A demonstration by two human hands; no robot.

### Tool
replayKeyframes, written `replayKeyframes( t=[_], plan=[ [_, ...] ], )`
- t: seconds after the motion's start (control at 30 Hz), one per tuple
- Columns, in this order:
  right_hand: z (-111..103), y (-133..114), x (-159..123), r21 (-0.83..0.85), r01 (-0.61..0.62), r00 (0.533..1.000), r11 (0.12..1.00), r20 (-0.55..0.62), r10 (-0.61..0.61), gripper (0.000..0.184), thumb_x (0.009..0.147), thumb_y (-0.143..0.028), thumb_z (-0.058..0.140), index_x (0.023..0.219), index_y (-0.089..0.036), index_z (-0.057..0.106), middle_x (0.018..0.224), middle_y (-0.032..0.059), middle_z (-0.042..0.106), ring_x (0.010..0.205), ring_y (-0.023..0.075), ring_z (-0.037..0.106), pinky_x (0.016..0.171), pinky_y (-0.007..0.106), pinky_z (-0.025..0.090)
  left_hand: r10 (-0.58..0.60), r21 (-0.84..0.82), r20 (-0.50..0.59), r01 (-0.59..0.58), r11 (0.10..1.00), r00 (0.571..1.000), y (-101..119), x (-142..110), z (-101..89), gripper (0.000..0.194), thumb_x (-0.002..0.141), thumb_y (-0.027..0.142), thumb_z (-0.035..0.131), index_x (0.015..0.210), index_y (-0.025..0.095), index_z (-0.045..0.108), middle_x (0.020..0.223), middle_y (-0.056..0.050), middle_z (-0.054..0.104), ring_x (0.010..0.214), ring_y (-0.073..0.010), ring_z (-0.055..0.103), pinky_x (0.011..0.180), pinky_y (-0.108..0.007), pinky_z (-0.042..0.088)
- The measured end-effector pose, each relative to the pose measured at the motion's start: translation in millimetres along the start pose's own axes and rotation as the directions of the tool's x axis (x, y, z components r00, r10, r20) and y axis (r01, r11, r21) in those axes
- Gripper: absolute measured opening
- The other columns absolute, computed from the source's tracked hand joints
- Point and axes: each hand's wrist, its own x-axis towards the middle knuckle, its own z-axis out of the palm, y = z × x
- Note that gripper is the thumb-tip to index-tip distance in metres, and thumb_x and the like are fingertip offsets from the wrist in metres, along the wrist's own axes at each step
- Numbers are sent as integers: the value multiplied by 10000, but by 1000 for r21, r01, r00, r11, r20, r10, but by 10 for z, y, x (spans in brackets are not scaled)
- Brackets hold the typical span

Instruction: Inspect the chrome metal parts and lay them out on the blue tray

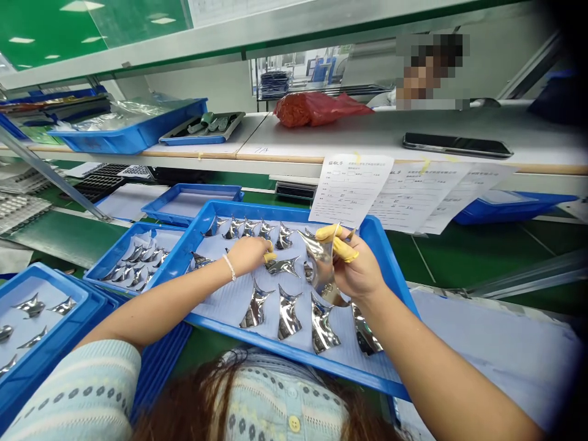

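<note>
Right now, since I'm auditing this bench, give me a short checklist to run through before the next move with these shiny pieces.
Right hand grip on the curved mirror-finish piece: ok, pinched between yellow finger cots, raised above the tray.
Left hand contact with the flat-lying piece: cannot tell, its fingertip is right at that piece's edge.
Front-row pieces in the blue tray: ok, lying apart, none stacked.
Scratches on the pieces: cannot tell, glare hides their surfaces.
</note>
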Motion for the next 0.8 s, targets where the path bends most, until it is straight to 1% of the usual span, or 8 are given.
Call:
replayKeyframes(
  t=[0.1, 0.2, 0.3, 0.4, 0.47, 0.6, 0.7, 0.8],
  plan=[
    [22, -19, -21, 49, -29, 1000, 998, -6, 29, 314, 619, -483, 776, 757, -238, 636, 498, -38, 488, 371, 89, 339, 374, 232, 279, 97, -374, -69, -115, 920, 993, 229, -117, -153, 282, 902, 346, 447, 959, 167, 658, 928, -53, 694, 829, -165, 629, 740, -266, 473],
    [38, -17, -56, 75, -46, 999, 996, 24, 44, 318, 634, -482, 763, 775, -237, 617, 497, -42, 490, 355, 87, 332, 360, 223, 255, 166, -765, -141, -214, 607, 976, 423, -241, -253, 275, 828, 365, 563, 944, 140, 669, 905, -60, 699, 797, -159, 622, 735, -275, 489],
    [45, 4, -85, 67, -56, 997, 996, 50, 53, 312, 657, -487, 741, 786, -240, 600, 508, -44, 491, 353, 87, 333, 358, 229, 278, 178, -884, -155, -217, 414, 972, 502, -294, -258, 284, 722, 395, 685, 829, 133, 678, 827, -49, 692, 752, -153, 608, 742, -292, 494],
    [69, 20, -93, 50, -76, 996, 996, 58, 73, 313, 658, -492, 736, 775, -240, 594, 534, -37, 508, 370, 92, 360, 361, 235, 309, 185, -943, -102, -154, 294, 977, 487, -291, -219, 331, 674, 448, 722, 749, 129, 670, 730, -38, 665, 690, -144, 594, 699, -295, 501],
    [94, 23, -87, 39, -92, 996, 995, 13, 92, 297, 673, -468, 728, 818, -240, 605, 548, -36, 508, 390, 96, 382, 350, 221, 299, 202, -944, -115, -170, 283, 973, 452, -283, -207, 329, 679, 452, 721, 744, 133, 679, 723, -37, 651, 697, -144, 587, 699, -295, 499],
    [117, 28, -78, 30, -67, 994, 997, -80, 69, 261, 745, -455, 668, 841, -215, 632, 538, -31, 497, 386, 80, 344, 343, 206, 248, 185, -875, -230, -287, 391, 955, 365, -283, -245, 270, 732, 412, 691, 781, 147, 699, 808, -44, 642, 774, -148, 580, 762, -299, 483],
    [82, 44, -99, -12, 13, 1000, 1000, 13, -13, 325, 714, -522, 690, 745, -201, 649, 514, -20, 497, 397, 84, 337, 368, 221, 252, 168, -846, -240, -290, 447, 956, 306, -292, -281, 301, 762, 444, 653, 776, 145, 688, 848, -57, 648, 809, -158, 593, 791, -309, 479],
    [39, 62, -134, -131, 92, 991, 987, 105, -78, 243, 667, -436, 767, 709, -212, 680, 527, -15, 506, 452, 107, 375, 419, 240, 299, 187, -783, -302, -355, 510, 935, 265, -305, -278, 360, 793, 496, 597, 752, 147, 679, 805, -54, 628, 787, -152, 581, 773, -298, 475]
  ],
)
